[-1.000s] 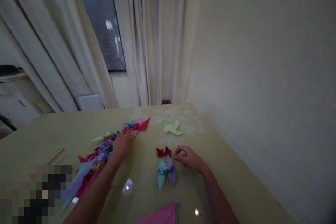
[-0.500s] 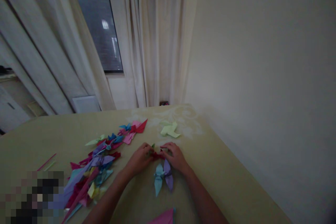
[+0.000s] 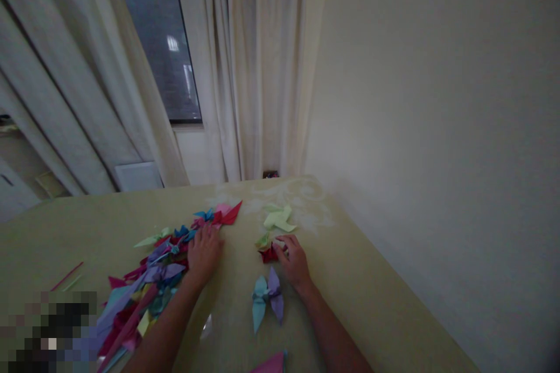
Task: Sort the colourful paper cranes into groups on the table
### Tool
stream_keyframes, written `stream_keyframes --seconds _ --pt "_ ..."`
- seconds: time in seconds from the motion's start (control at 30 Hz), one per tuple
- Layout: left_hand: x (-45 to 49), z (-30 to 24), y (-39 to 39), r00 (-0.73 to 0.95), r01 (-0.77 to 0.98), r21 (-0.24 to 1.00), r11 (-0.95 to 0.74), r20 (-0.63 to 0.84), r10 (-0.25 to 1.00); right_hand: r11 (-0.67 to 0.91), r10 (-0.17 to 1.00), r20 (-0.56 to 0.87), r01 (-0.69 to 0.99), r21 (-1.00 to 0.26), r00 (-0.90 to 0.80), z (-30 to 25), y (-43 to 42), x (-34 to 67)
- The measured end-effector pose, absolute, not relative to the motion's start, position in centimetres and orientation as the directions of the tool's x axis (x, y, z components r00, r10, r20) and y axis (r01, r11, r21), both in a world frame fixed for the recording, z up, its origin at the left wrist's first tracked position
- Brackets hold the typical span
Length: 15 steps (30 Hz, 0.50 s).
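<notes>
My left hand (image 3: 205, 249) reaches over the right side of a long pile of folded paper pieces (image 3: 164, 273), fingers stretched onto it; whether it touches a single piece I cannot tell. My right hand (image 3: 293, 257) has thumb and fingers closed at the edge of a dark red folded paper piece (image 3: 268, 254), which lies against a yellow-green folded paper piece (image 3: 262, 241). Closer to me, a light blue folded paper piece (image 3: 259, 300) and a purple one (image 3: 275, 296) lie side by side. Beyond my right hand is a pale green pinwheel-shaped paper (image 3: 279, 218).
The table (image 3: 371, 303) has its right edge along the wall. A pink paper (image 3: 269, 364) lies at the near edge. Thin sticks (image 3: 67, 275) lie at the left, beside a blurred-out patch. A small shiny clear scrap (image 3: 206, 326) rests near my left forearm. Curtains hang behind.
My left hand has moved left from the red piece to the pile. The yellow-green and red pieces now show more fully. My right hand stays beside the red piece.
</notes>
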<state>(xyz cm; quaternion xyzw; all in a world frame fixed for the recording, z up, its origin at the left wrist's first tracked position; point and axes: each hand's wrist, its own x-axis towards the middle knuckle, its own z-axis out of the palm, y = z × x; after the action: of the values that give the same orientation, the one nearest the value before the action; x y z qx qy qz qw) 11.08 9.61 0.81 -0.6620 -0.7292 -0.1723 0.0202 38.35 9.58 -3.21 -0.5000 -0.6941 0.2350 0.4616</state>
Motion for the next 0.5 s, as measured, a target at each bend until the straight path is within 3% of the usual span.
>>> stream_keyframes --seconds 0.23,0.43,0.5 --pt "8.7 -0.3 7.4 -0.076 0.996 0.063 0.066 0.184 0.980 0.417 0.903 0.418 0.434 -0.799 -0.097 -2.7 9.5 38.2" --pt "7.6 2.2 7.4 -0.053 0.989 0.148 0.027 0.176 0.983 0.418 0.897 0.441 0.395 -0.818 -0.035 -2.4 8.9 38.5" --pt "6.8 3.6 6.6 -0.070 0.973 0.230 0.017 0.225 0.972 0.432 0.884 0.467 0.388 -0.814 -0.006 -2.5 8.9 38.7"
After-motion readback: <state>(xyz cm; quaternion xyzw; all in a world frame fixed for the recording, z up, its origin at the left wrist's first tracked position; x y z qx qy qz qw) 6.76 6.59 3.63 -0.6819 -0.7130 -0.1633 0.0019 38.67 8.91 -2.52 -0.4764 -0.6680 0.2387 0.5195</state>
